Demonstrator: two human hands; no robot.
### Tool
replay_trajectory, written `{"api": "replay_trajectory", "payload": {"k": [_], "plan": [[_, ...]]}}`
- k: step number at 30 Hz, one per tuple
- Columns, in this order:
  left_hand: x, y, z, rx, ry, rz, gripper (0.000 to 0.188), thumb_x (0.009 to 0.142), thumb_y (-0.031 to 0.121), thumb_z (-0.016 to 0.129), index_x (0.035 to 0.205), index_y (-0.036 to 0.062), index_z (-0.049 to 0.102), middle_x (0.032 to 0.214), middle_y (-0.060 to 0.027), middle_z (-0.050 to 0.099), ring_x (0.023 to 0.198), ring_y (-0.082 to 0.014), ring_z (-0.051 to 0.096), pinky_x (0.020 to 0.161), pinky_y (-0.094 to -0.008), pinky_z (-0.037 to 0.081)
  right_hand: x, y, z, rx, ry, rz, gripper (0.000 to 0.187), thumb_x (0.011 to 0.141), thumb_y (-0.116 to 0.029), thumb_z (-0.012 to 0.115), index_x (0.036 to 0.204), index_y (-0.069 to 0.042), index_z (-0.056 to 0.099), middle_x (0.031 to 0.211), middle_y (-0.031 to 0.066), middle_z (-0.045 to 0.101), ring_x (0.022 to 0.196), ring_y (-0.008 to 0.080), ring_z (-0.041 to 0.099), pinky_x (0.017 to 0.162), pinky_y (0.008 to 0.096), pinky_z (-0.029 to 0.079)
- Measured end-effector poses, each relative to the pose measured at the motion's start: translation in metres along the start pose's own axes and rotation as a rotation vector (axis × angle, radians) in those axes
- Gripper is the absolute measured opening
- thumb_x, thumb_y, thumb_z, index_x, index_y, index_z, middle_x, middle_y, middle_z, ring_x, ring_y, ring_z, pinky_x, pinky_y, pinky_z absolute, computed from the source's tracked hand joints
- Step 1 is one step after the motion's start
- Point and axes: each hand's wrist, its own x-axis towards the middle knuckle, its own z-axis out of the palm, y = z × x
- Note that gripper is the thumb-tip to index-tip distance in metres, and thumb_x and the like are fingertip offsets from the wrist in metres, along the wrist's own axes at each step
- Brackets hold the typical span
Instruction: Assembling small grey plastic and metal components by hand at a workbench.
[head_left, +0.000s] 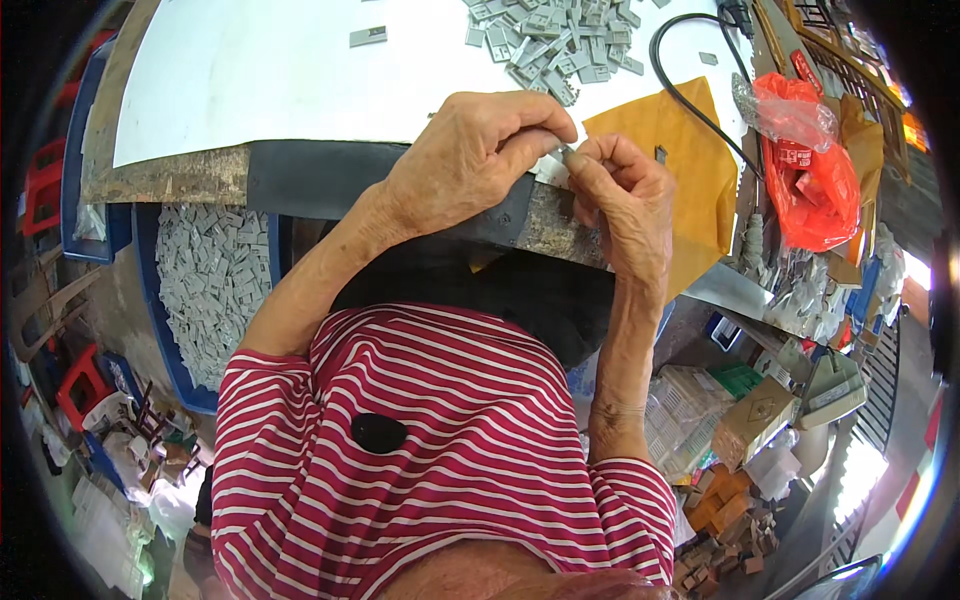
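Observation:
Just over the near edge of the workbench, my two hands meet at their fingertips. Thumb and index finger of my left hand (465, 155) pinch one end of a small grey plastic piece (563, 152). The fingers of my right hand (628, 190) close on its other side; they cover most of it, so its exact shape is hidden. Beyond the hands, a heap of similar grey plastic parts (560, 45) lies on a white sheet (250, 80). A single grey part (368, 37) rests apart from the heap, to the left.
Brown paper (695, 150) covers the bench at right, beside a black cable (657, 55) and a red plastic bag (815, 205). Below the bench at left stands a blue bin (150, 270) full of grey parts. Cardboard boxes (755, 420) crowd the floor at lower right.

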Motion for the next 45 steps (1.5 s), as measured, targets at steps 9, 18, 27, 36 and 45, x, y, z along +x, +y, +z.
{"api": "replay_trajectory", "payload": {"k": [9,18,27,36,45], "plan": [[0.001,0.001,-0.003,-0.090,-0.054,-0.017,0.016,0.083,0.005,0.052,0.096,0.0010,0.060,0.085,-0.0038,0.061,0.079,-0.0105,0.056,0.072,-0.0222,0.045,0.001,-0.004,0.003,0.074,-0.008,0.034,0.009,0.078,-0.005,0.063,0.079,0.001,0.056,0.063,0.0013,0.053,0.047,0.0051,0.045,0.040,0.0177,0.034],[0.002,-0.002,-0.006,-0.267,-0.089,-0.156,0.015,0.085,0.008,0.051,0.096,0.0018,0.059,0.077,0.0002,0.056,0.069,-0.0034,0.052,0.063,-0.0167,0.044,0.003,0.002,0.006,0.205,-0.037,-0.014,0.010,0.080,-0.004,0.059,0.085,0.004,0.057,0.066,0.0045,0.055,0.051,0.0076,0.048,0.042,0.0183,0.039],[0.002,-0.004,-0.007,-0.350,-0.066,-0.205,0.016,0.084,0.010,0.055,0.096,0.0002,0.059,0.071,-0.0006,0.058,0.059,-0.0031,0.051,0.057,-0.0143,0.044,0.002,0.003,0.015,0.269,0.042,-0.030,0.009,0.082,-0.005,0.057,0.085,0.004,0.057,0.067,0.0046,0.055,0.051,0.0071,0.048,0.042,0.0190,0.039],[-0.002,-0.002,-0.014,-0.020,-0.047,-0.063,0.021,0.078,0.006,0.060,0.098,-0.0009,0.059,0.072,-0.0037,0.059,0.066,-0.0080,0.056,0.061,-0.0204,0.047,0.007,0.001,0.019,0.196,0.057,-0.017,0.011,0.082,-0.008,0.058,0.085,0.002,0.057,0.067,0.0051,0.056,0.051,0.0061,0.047,0.041,0.0181,0.037],[-0.009,-0.006,-0.029,0.267,0.075,0.106,0.019,0.076,0.004,0.061,0.093,-0.0020,0.058,0.071,-0.0059,0.057,0.060,-0.0114,0.052,0.056,-0.0237,0.043,0.005,0.000,0.026,0.126,0.058,-0.082,0.013,0.085,-0.008,0.054,0.087,0.005,0.056,0.073,0.0072,0.058,0.053,0.0088,0.049,0.050,0.0198,0.039]]}}
